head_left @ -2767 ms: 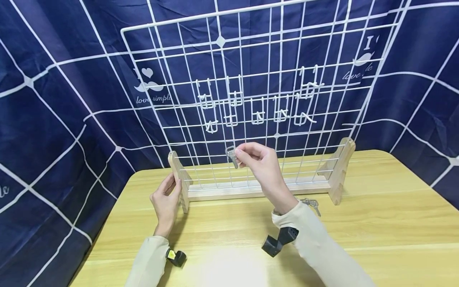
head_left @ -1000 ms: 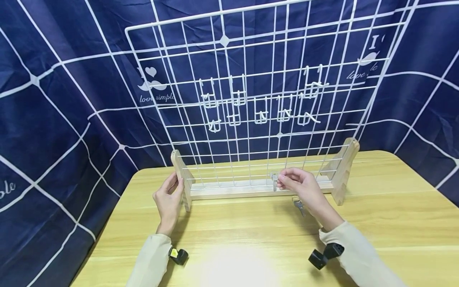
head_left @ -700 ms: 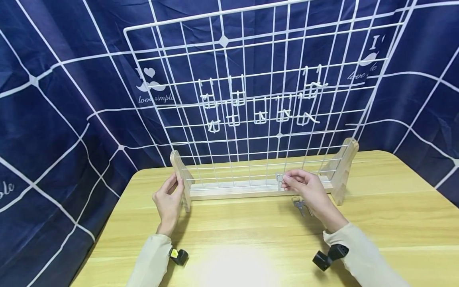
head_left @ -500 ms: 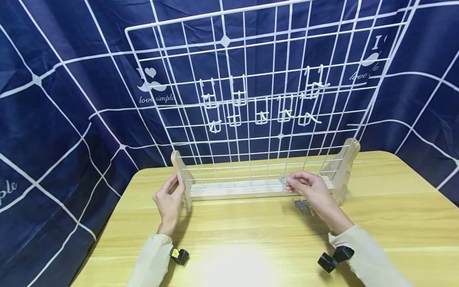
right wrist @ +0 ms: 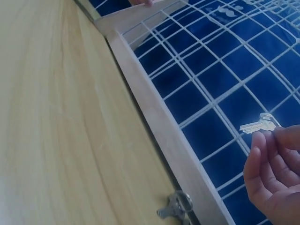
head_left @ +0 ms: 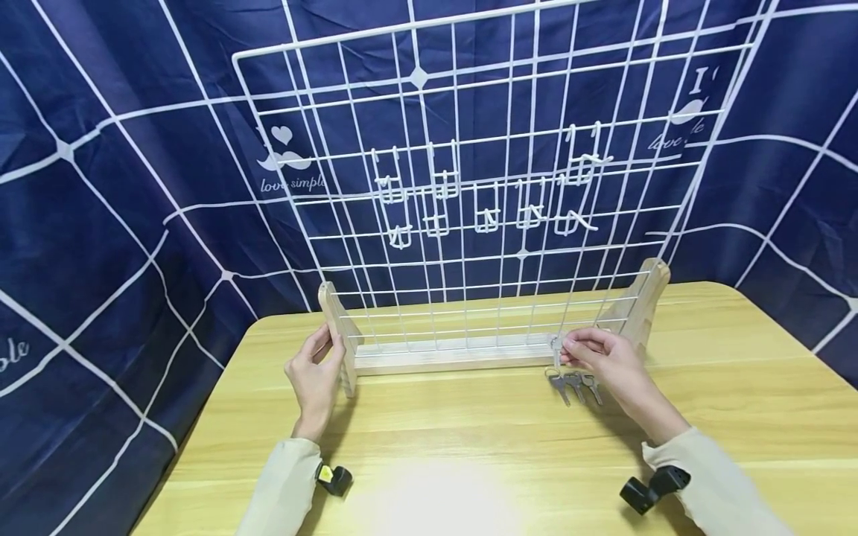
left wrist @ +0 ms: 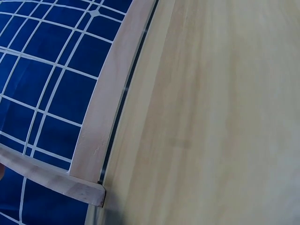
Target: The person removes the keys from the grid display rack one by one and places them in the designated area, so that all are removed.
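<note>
My right hand [head_left: 606, 356] pinches a small silver key [head_left: 555, 350] between thumb and fingers, just in front of the wooden base bar near its right end. In the right wrist view the key [right wrist: 260, 124] sticks out past the fingertips, with the white wire grid [right wrist: 213, 101] behind it. Below that hand, several more keys [head_left: 575, 381] lie on the table with a ring. My left hand [head_left: 315, 376] grips the left wooden upright [head_left: 331, 305] of the grid's stand, thumb toward the front. Only a fingertip of it shows at the left wrist view's edge.
Several white wire hooks [head_left: 487, 218] hang on the grid's middle rows. The right wooden upright [head_left: 645, 301] stands just beyond my right hand. A dark blue cloth [head_left: 100, 246] with white lines hangs behind the yellowish wooden table [head_left: 415, 432].
From in front of the grid's lower middle, my right hand has moved down and to the right with the key. The keys on the table show more fully. My left hand stays on the upright.
</note>
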Demonstrator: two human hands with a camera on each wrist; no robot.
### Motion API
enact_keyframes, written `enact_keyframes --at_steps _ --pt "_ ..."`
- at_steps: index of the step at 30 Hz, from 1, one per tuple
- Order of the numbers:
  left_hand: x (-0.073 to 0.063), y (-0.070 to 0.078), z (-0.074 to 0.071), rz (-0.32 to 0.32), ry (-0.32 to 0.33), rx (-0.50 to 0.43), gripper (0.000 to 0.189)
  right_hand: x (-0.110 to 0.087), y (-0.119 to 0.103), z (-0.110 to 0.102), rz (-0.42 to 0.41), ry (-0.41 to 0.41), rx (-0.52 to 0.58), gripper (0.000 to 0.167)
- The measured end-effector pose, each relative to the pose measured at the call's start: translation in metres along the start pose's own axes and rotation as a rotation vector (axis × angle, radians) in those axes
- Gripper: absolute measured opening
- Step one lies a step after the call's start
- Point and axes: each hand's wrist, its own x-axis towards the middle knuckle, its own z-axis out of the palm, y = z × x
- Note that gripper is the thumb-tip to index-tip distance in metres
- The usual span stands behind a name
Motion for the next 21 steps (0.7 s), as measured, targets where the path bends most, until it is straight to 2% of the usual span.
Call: enact_keyframes --at_steps 6,9,13,21 --pt "0.0 0.001 -0.001 -0.001 0.0 -0.011 0.023 -0.003 0.013 -0.013 -0.021 -0.023 0.054 0.007" --pt "0.0 0.0 -0.001 0.008 0.002 -0.006 0.023 -0.004 0.021 -0.021 -0.051 -0.051 0.12 0.011" --pt "0.0 0.0 -0.002 0.012 0.004 -0.005 0.023 -0.007 0.024 -0.03 -0.062 -0.062 0.139 0.014" --pt "0.001 0.001 -0.001 0.004 -0.005 -0.006 0.023 -0.017 0.022 -0.046 0.017 0.022 0.022 0.02"
